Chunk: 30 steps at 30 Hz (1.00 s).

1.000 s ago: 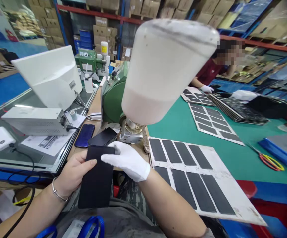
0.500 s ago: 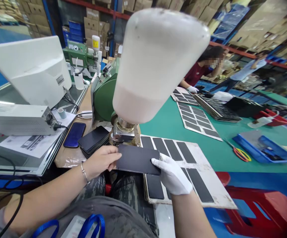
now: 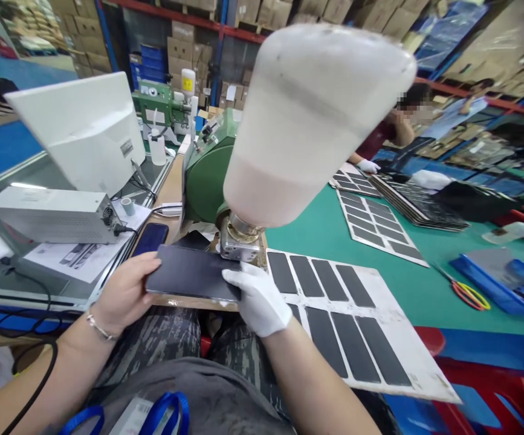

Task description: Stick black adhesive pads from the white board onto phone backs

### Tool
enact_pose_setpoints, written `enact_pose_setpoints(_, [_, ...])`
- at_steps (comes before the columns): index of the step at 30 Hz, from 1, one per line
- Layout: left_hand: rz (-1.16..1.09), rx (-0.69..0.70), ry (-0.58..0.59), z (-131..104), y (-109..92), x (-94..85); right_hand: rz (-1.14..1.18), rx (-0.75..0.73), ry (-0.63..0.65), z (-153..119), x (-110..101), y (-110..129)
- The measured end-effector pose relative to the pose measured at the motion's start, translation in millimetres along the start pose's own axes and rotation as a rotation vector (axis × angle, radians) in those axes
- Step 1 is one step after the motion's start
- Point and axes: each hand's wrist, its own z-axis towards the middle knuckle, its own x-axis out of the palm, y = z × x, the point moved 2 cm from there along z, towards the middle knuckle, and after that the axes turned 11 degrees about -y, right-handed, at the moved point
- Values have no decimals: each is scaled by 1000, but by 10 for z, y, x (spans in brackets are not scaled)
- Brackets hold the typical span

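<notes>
Between my two hands is a flat black rectangular panel [image 3: 193, 275], tilted in front of a green machine [image 3: 211, 175]. My bare left hand [image 3: 128, 290] grips its left end, thumb on top. My right hand [image 3: 262, 299], in a white glove, pinches the right end. Just behind the panel sits the machine's metal head [image 3: 241, 244], under a big translucent bottle [image 3: 311, 133] with pale pinkish liquid low inside. More black pieces [image 3: 193, 240] lie partly hidden behind the panel. Right of my gloved hand, a white board [image 3: 407, 314] carries rows of black panels.
A phone [image 3: 150, 237] lies left of the machine, near a monitor [image 3: 84, 133] and a grey metal box [image 3: 53, 214]. To the right are scissors [image 3: 468, 293], a blue tray [image 3: 497, 278] and another panel board [image 3: 379, 223]. A co-worker's gloved hand [image 3: 368, 166] is across the table.
Both hands have carried the black panel left, away from the machine's head, which now shows more fully. The camera view has shifted slightly.
</notes>
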Motion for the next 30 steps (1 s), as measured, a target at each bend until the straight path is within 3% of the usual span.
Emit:
enact_pose_setpoints(3, [-66,19,-37,-65,-105,-305,70,-7,151,28,358,-24])
enact_pose_setpoints(5, [-70,41,-68,-122,-110,-443,6,-64,229,22,444,-13])
enact_pose_setpoints(8, [-3,82,-48,-176,-68,-552,-221,-144,231,20,344,-11])
enact_pose_setpoints(10, [130,118,47,-174,-57,-539,-393,-151,170,31,191,-32])
enact_pose_setpoints(12, [361,153,239,-146,-68,-425,-549,-129,112,31,38,-67])
enact_pose_setpoints(14, [576,176,471,-103,-71,-222,-685,-135,132,3,-72,-109])
enact_pose_setpoints(17, [626,125,708,-16,13,147,-759,-100,209,-86,-199,-183])
enact_pose_setpoints(20, [386,-57,723,79,236,450,-571,30,176,-189,-365,-223])
enact_pose_setpoints(24, [27,-209,686,122,541,703,-122,74,11,-285,-590,-131])
enact_pose_setpoints(27, [-126,-220,672,92,613,792,31,91,-99,-309,-635,-30])
enact_pose_setpoints(30, [-216,-205,665,54,544,751,67,112,-89,-289,-507,19])
